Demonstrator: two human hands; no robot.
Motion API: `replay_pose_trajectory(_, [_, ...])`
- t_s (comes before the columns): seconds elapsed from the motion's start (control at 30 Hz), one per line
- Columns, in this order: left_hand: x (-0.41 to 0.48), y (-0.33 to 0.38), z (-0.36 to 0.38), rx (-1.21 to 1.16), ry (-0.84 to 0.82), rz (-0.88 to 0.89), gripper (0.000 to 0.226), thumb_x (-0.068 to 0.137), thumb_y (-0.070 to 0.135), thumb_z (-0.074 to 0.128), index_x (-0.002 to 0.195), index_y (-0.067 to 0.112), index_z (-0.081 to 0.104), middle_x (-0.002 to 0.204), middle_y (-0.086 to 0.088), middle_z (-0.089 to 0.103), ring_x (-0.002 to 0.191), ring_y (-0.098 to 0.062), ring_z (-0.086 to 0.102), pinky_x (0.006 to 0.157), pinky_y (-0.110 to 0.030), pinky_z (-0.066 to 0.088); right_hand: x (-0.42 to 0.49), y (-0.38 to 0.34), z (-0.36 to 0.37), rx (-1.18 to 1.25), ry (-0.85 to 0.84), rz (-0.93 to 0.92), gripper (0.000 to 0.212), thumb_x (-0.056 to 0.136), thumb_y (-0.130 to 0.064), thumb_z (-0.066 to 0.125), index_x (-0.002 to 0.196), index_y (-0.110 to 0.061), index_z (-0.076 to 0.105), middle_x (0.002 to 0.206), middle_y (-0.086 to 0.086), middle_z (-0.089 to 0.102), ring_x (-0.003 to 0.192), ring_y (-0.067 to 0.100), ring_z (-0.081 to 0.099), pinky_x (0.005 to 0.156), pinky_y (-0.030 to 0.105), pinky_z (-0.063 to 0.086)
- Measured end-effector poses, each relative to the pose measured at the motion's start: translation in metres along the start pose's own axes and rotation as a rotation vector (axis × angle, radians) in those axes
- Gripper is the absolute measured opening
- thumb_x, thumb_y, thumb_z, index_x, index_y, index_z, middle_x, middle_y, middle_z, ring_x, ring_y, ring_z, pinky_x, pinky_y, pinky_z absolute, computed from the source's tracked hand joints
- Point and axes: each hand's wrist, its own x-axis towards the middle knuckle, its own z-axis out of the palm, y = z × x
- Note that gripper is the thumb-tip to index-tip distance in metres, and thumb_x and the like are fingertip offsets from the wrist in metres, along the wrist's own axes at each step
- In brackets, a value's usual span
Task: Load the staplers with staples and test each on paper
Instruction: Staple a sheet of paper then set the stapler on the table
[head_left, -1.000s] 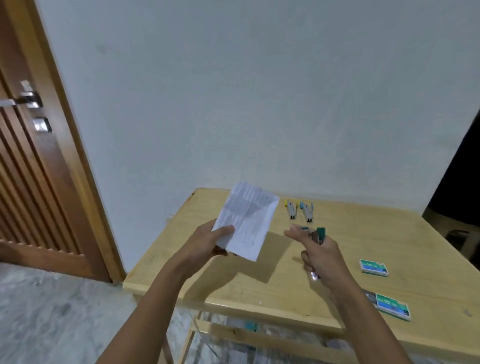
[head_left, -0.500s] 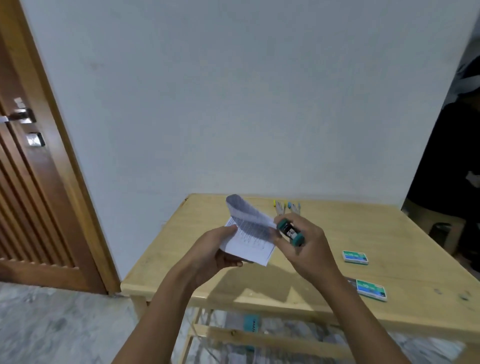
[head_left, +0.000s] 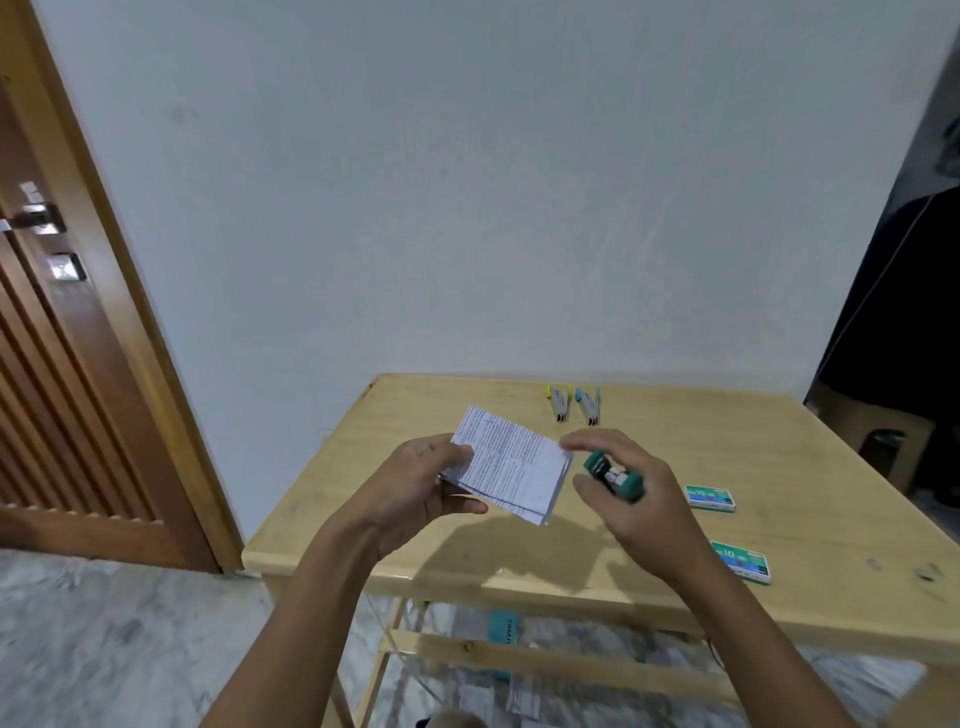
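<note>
Presently left hand (head_left: 415, 491) pinches the folded paper (head_left: 514, 467); right hand (head_left: 641, 514) grips the green stapler (head_left: 613, 475) beside it. Seat edge squarely before squeezing.

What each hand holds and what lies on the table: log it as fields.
left hand: holds folded printed paper above the table
right hand: holds green stapler beside the paper
table's far edge: yellow stapler, blue stapler, side by side
table's right: far staple box, near staple box, apart
</note>
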Motion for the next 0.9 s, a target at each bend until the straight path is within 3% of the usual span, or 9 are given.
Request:
replay_pose_trajectory(0.07, [-0.001,-0.003,0.0,0.004,-0.037,0.017,0.027,0.1,0.008,0.045,0.112,-0.007,0.064,0.093,-0.017,0.07,0.071,-0.02,0.066,0.062,-0.029,0.059,-0.001,-0.003,0.006,0.22,0.08,0.24,0.022,0.09,-0.019,0.068,0.111,-0.024,0.068,0.061,-0.018,0.056,0.05,0.003,0.048,0.048,0.01,0.036])
replay_pose_trajectory(0.13, [-0.001,-0.005,0.002,0.031,-0.105,0.034,0.029,0.102,0.012,0.045,0.116,-0.006,0.063,0.096,-0.017,0.071,0.075,-0.02,0.067,0.064,-0.028,0.058,-0.003,-0.003,0.013,0.368,0.072,0.439,0.033,0.081,-0.039,0.07,0.11,-0.022,0.068,0.058,0.002,0.041,0.045,0.01,0.028,0.043,0.019,0.028])
replay_pose_trajectory(0.2, [-0.001,-0.008,0.003,0.062,-0.145,0.049,0.033,0.102,0.018,0.045,0.119,-0.004,0.063,0.101,-0.019,0.072,0.082,-0.021,0.067,0.066,-0.026,0.057,-0.007,-0.003,0.022,0.415,0.05,0.51,0.037,0.076,-0.043,0.073,0.097,-0.013,0.07,0.061,0.008,0.033,0.045,0.013,0.023,0.043,0.023,0.025])
replay_pose_trajectory(0.3, [0.002,-0.015,0.005,0.087,-0.093,0.05,0.035,0.101,0.026,0.048,0.117,0.0,0.066,0.1,-0.019,0.072,0.083,-0.023,0.067,0.066,-0.028,0.057,-0.015,-0.003,0.032,0.437,0.083,0.534,0.027,0.083,-0.031,0.074,0.09,-0.006,0.071,0.048,-0.004,0.035,0.042,0.01,0.026,0.044,0.024,0.026])
replay_pose_trajectory(0.4, [0.004,-0.026,0.01,0.063,0.003,0.043,0.039,0.091,0.032,0.062,0.115,0.002,0.066,0.098,-0.018,0.071,0.082,-0.023,0.068,0.065,-0.03,0.057,-0.017,-0.001,0.039,0.451,0.175,0.55,0.018,0.085,-0.028,0.073,0.084,-0.01,0.07,0.043,-0.012,0.043,0.043,0.009,0.03,0.046,0.025,0.029])
replay_pose_trajectory(0.6, [0.007,-0.042,0.012,-0.019,0.103,0.039,0.035,0.08,0.02,0.075,0.107,-0.001,0.071,0.099,-0.019,0.074,0.077,-0.02,0.064,0.063,-0.024,0.053,-0.019,-0.003,0.045,0.427,0.182,0.57,0.018,0.086,-0.029,0.073,0.079,-0.012,0.069,0.042,-0.014,0.042,0.042,0.007,0.031,0.046,0.023,0.031])
replay_pose_trajectory(0.7, [0.009,-0.046,0.016,-0.128,0.15,0.028,0.036,0.076,0.021,0.075,0.105,0.0,0.071,0.097,-0.018,0.073,0.078,-0.021,0.066,0.063,-0.024,0.056,-0.017,-0.002,0.048,0.445,0.207,0.607,0.025,0.084,-0.031,0.075,0.082,-0.007,0.068,0.048,-0.007,0.038,0.046,0.011,0.028,0.045,0.026,0.028])
replay_pose_trajectory(0.9, [0.009,-0.058,0.032,-0.295,0.055,-0.069,0.029,0.074,0.02,0.075,0.1,0.006,0.072,0.09,-0.012,0.07,0.082,-0.024,0.063,0.065,-0.029,0.059,-0.015,-0.004,0.052,0.458,0.255,0.543,0.014,0.089,-0.021,0.07,0.078,-0.014,0.066,0.039,-0.014,0.047,0.035,0.0,0.041,0.04,0.014,0.033])
